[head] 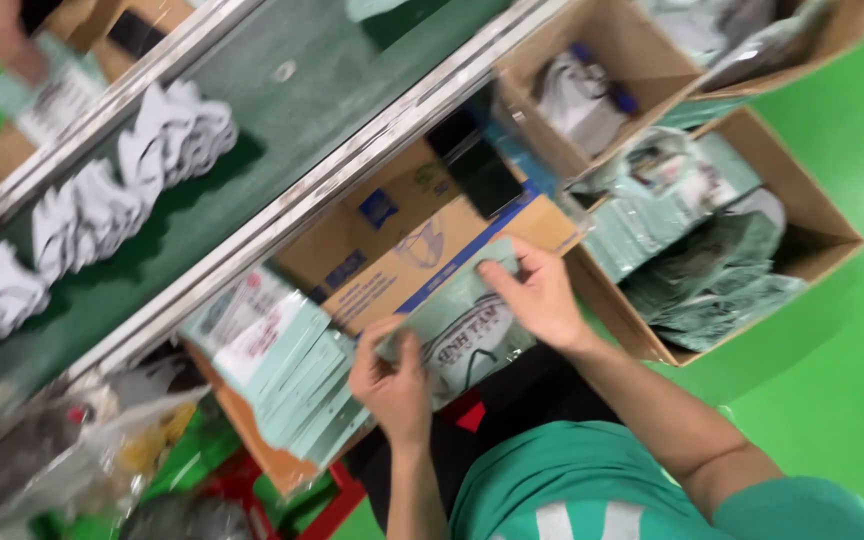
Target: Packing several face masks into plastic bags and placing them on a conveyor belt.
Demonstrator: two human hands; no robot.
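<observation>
Two hands on one thing, is that right?

Yes. Nearest the body, the left hand (392,385) pinches the lower corner of a flat pale green packet (472,335), thumb on top. The right hand (542,295) has its fingers closed over the upper edge. Each grip is clamped on the packet, which is held in the air just above the lap and in front of a cardboard box with blue print (402,245).

So which step would you call it?

I'd judge it as handling a single packet, held flat between both hands and not set down anywhere. The picture is blurred, so I can't tell whether it is sealed.

What does moving it call for?

Keeping it level, I think, and minding the close edges. A slanted stack of similar packets (297,385) lies just beside the left hand, and the box's top edge lies right behind the packet.

Where is there room?

To the right, an open carton (812,215) holds more green packets, with bare green floor (852,400) past it. Further off, a metal rail (352,170) borders a dark conveyor belt (302,90) carrying white bundles (132,170). That rail is the hard edge overhead of the box. At the far top left, another person's hand (2,40) works on the other side, well apart.
</observation>
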